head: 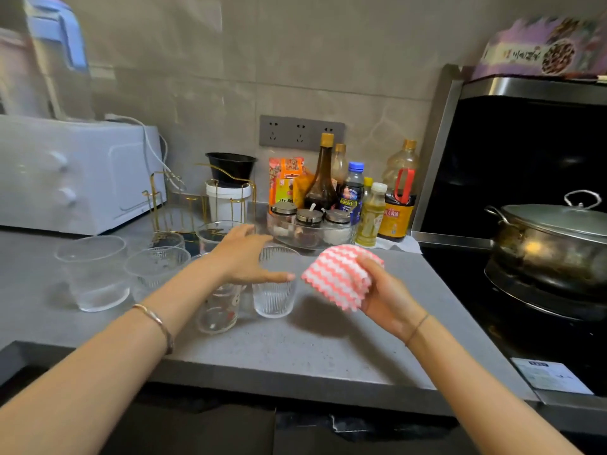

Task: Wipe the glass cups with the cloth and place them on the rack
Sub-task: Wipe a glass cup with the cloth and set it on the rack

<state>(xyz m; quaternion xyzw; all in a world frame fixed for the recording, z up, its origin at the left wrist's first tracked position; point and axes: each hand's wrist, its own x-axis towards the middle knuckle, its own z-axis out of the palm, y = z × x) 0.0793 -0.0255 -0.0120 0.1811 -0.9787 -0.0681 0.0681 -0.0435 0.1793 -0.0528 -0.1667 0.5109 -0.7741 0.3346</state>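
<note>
Several clear glass cups stand on the grey counter (295, 349): a wide one (93, 274) at the left, a ribbed one (154, 267) beside it, a printed one (216, 310) and a ribbed one (274, 298) in front. My left hand (246, 254) hovers open just above the front ribbed cup, fingers spread, holding nothing. My right hand (381, 290) grips a bunched pink-and-white zigzag cloth (338, 274) to the right of that cup. The gold wire rack (193, 205) stands behind the cups, with another glass (213, 234) in front of it.
A white microwave (75, 178) fills the back left. Bottles and seasoning jars (331, 205) crowd the back wall. A black stove (542, 323) with a lidded metal pot (551, 247) lies to the right. A white container with a black bowl (230, 188) stands behind the rack.
</note>
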